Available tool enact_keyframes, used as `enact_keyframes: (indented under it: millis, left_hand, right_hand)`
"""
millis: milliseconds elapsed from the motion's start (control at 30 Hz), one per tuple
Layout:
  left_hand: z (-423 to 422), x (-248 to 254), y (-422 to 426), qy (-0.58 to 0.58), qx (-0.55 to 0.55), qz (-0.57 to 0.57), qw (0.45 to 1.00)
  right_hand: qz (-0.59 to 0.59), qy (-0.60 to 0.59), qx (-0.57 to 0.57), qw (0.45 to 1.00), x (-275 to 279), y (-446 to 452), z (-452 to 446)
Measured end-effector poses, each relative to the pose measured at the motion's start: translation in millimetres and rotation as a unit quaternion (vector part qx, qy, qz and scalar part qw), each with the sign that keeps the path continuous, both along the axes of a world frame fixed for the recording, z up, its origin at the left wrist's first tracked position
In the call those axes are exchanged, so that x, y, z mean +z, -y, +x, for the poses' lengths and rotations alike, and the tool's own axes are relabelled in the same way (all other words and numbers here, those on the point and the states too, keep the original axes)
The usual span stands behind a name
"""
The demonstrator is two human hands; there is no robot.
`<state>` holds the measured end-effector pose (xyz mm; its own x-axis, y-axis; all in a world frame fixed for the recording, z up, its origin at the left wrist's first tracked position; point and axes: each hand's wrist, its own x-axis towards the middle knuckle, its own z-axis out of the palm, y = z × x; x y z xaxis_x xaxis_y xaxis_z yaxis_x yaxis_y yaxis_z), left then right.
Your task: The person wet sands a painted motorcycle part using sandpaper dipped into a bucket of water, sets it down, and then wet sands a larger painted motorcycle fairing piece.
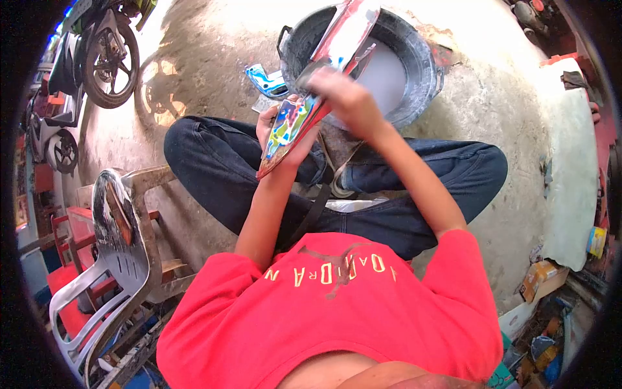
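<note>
My left hand grips a long, glossy motorcycle body panel from beneath, fingers curled round its edge. The panel is patterned in blue, green, white and red, and its pointed lower end is directed at me. Over its upper part is my right hand, smeared by motion, with the fingers closed on something grey and thin that I cannot make out. Just beyond, a white and red panel piece rests across a black basin holding cloudy whitish liquid. Whether the two panel parts join is hidden by my right hand.
A blue and white panel piece lies on the concrete floor left of the basin. Motorcycles stand at upper left, and a worn plastic chair is at my left. A cardboard box sits at right, near a pale covered surface.
</note>
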<state>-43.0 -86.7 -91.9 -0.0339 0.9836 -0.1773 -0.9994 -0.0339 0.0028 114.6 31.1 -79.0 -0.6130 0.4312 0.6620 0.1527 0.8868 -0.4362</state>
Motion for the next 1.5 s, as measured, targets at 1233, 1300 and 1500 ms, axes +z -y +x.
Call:
enact_keyframes:
  millis: [1233,1300,1500]
  left_hand:
    - [-0.8,12.1,-0.8,0.006,-0.016,0.039,0.999]
    - [1.2,10.7,-2.7,0.022,-0.038,0.082,0.996]
    - [-2.8,3.4,0.2,0.003,-0.037,0.085,0.996]
  right_hand:
    - [0.06,0.025,0.061,0.996,9.0,46.1,2.3]
    - [0.017,0.009,-0.03,0.999,-0.5,11.4,6.0]
    - [0.036,0.017,0.045,0.998,4.1,52.7,2.2]
